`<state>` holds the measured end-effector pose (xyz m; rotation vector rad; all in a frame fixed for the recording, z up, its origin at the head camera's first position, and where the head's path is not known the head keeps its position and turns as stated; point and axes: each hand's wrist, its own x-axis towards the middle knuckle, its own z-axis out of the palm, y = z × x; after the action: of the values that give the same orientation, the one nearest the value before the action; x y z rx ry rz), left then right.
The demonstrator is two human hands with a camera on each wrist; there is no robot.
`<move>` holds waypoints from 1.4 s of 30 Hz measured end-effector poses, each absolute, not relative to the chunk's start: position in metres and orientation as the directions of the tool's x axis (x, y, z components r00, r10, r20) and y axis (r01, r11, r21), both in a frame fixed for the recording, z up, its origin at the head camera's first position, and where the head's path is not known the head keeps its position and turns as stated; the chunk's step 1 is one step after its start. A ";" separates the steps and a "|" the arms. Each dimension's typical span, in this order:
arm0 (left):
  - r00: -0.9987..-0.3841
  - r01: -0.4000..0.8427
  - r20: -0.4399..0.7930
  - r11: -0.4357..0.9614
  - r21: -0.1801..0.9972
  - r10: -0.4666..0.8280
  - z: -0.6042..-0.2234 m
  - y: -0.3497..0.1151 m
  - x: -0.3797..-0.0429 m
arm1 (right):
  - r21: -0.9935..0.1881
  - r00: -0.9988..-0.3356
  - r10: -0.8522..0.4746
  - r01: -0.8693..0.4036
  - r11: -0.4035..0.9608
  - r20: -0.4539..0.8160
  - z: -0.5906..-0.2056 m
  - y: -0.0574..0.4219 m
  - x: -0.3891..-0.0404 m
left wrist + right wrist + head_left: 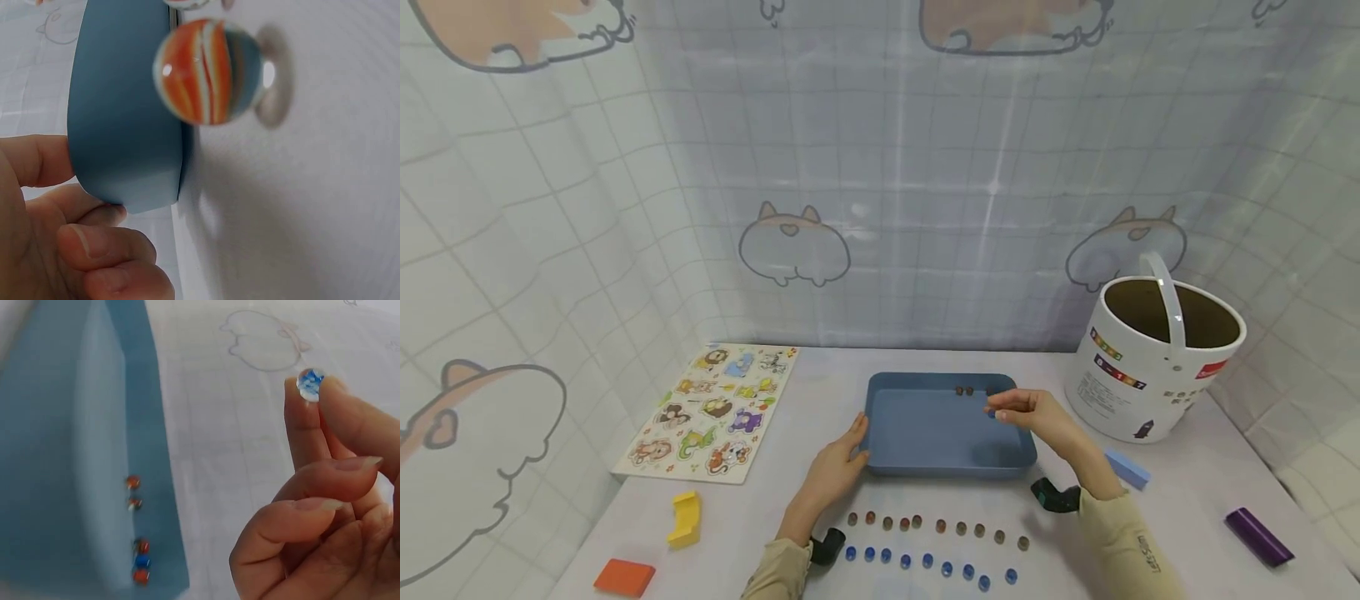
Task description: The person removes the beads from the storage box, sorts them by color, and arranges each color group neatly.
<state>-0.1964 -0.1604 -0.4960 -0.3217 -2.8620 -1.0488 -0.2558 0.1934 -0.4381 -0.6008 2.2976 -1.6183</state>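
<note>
A blue tray (951, 433) lies in the middle of the table. My left hand (833, 473) holds its near left corner, thumb and a finger against the wall, other fingers curled in the left wrist view. Over the tray's right side, my right hand (1033, 421) pinches a clear marble with blue flecks (310, 385) between thumb and fingertip. Several orange and blue marbles (140, 561) lie along an inner wall of the tray. In front of the tray stretch a row of brownish-red marbles (917, 522) and, nearer, a row of blue marbles (906, 562).
An animal puzzle board (707, 412) lies at the left, with a yellow block (685, 521) and an orange block (625, 577) nearer. At the right stand a white bucket (1120, 392) with a handle, a light blue block (1127, 469) and a purple block (1258, 537).
</note>
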 end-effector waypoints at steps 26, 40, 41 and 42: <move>-0.979 0.205 0.122 0.754 0.623 0.166 -0.492 -0.161 -0.196 | -0.960 -0.774 -0.607 0.003 0.281 -0.180 -0.496 0.254 -0.166; -0.981 0.196 0.121 0.767 0.611 0.154 -0.492 -0.160 -0.196 | -0.956 -0.732 -0.668 -0.079 0.283 -0.137 -0.507 0.248 -0.145; -0.981 0.196 0.121 0.765 0.613 0.154 -0.492 -0.160 -0.196 | -0.955 -0.729 -0.672 -0.084 0.284 -0.135 -0.507 0.246 -0.145; -0.981 0.196 0.122 0.764 0.615 0.154 -0.492 -0.160 -0.196 | -0.954 -0.726 -0.674 -0.088 0.286 -0.135 -0.506 0.245 -0.145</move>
<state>-0.1963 -0.1598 -0.4922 -0.2875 -2.8901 -1.0184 -0.1448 0.2449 -0.5061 -0.6796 2.0341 -1.4589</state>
